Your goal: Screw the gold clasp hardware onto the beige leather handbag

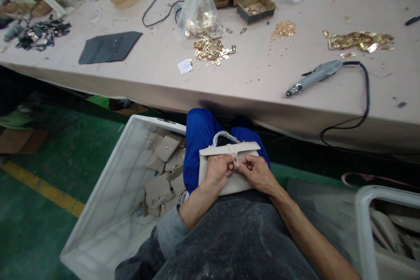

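A small beige handbag rests on my lap, over blue trousers, with a clear plastic-wrapped handle at its top. My left hand and my right hand meet at the middle of the bag's front. Both are closed in a pinch on the narrow strap that hangs from the flap. My fingers hide most of the bag's front panel.
A white crate of several beige bags stands at my left, another crate at my right. The pink worktable ahead carries a grey electric screwdriver with black cord, piles of gold fittings, small cardboard boxes and a dark leather panel.
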### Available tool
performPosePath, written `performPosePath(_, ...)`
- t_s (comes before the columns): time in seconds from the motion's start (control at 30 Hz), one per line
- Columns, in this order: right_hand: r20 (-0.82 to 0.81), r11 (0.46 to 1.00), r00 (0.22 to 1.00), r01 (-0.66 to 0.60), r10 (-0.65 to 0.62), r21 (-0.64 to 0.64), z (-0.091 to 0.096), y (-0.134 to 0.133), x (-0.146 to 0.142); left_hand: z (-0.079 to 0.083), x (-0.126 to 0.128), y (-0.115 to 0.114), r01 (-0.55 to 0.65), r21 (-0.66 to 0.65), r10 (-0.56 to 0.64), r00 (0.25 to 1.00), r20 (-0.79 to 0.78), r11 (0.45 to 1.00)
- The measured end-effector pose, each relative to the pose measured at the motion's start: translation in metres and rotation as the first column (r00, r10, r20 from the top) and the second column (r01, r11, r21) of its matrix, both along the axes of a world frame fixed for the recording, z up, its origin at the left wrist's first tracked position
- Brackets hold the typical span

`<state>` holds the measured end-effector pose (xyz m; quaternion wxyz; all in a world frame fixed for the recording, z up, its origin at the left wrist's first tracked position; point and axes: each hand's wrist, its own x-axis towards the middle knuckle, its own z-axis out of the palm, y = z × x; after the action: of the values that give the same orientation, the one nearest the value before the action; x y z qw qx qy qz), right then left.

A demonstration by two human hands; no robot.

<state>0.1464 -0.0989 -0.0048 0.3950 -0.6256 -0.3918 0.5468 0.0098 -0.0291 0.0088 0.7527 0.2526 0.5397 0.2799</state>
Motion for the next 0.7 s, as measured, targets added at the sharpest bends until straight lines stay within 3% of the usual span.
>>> performPosePath(0.13, -0.060, 0.998, 0.997, 0.036, -0.039, -0.055, 0.002, -0.002, -0.005, -0.006, 0.001, 0.003, -0.049, 0.012, 0.049, 0.999, 0.004, 0.999)
performPosePath(0.3, -0.197, 0.989, 0.975, 0.076, -0.101, -0.130, 0.002, -0.008, -0.008, -0.007, 0.001, 0.002, -0.018, 0.075, 0.018, 1.000, 0.001, 0.997)
performPosePath(0.57, -0.600, 0.975, 0.795, -0.054, -0.088, -0.215, -0.005, -0.006, -0.007, 0.006, -0.007, 0.005, 0.074, 0.026, -0.075, 0.997, 0.024, 0.997)
performPosePath(0.7, -0.497, 0.983, 0.861, 0.023, -0.112, -0.181, -0.007, -0.005, -0.008, 0.005, -0.009, 0.005, 0.054, 0.044, -0.054, 0.999, -0.003, 0.998)
